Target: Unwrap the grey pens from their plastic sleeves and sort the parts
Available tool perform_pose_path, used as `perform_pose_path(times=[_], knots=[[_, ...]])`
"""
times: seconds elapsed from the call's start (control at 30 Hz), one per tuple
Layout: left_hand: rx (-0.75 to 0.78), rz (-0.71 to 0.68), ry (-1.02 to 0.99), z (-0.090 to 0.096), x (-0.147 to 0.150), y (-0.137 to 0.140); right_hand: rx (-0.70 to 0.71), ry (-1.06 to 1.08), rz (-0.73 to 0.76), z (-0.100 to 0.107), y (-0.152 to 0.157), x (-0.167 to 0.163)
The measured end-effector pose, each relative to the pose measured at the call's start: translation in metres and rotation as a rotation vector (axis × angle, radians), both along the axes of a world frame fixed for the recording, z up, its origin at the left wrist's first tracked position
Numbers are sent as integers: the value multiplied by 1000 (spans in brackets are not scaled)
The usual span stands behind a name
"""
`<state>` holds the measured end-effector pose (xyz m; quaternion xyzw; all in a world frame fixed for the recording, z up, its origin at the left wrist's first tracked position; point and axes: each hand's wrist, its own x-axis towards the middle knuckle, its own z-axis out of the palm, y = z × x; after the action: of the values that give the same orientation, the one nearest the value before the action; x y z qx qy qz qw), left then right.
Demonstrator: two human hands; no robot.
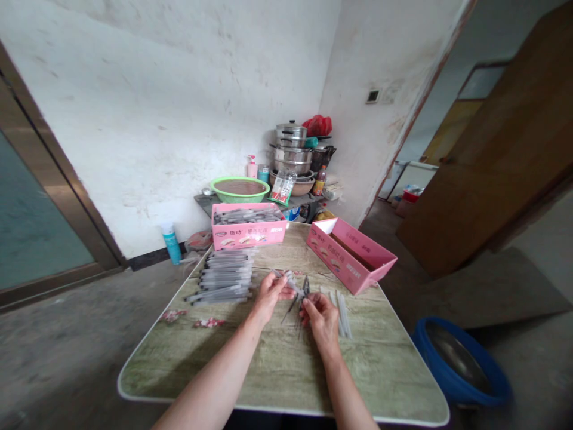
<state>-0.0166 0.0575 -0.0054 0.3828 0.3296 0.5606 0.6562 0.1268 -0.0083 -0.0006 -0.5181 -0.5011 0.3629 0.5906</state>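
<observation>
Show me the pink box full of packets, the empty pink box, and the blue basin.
pink box full of packets [249, 233], head view, its printed front wall.
empty pink box [335, 260], head view, its long side wall.
blue basin [441, 379], head view, its near rim.

**Counts on the tabletop**

Two pink boxes: one [249, 225] at the far edge, one [351, 254] at the right edge. One stack of clear packets [225, 277] near the left edge. Two hands [270, 294] [321, 319] at the middle. The packets blur together, uncountable.
</observation>
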Motion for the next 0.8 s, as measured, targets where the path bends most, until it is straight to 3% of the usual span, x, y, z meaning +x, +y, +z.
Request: perform_pose_path(times=[0.23, 0.8], knots=[[-2, -5, -6, 3, 1, -2, -57, -90, -6, 2, -3, 0], [-10, -23, 12, 5, 1, -3, 3, -80, -4, 1, -2, 0]])
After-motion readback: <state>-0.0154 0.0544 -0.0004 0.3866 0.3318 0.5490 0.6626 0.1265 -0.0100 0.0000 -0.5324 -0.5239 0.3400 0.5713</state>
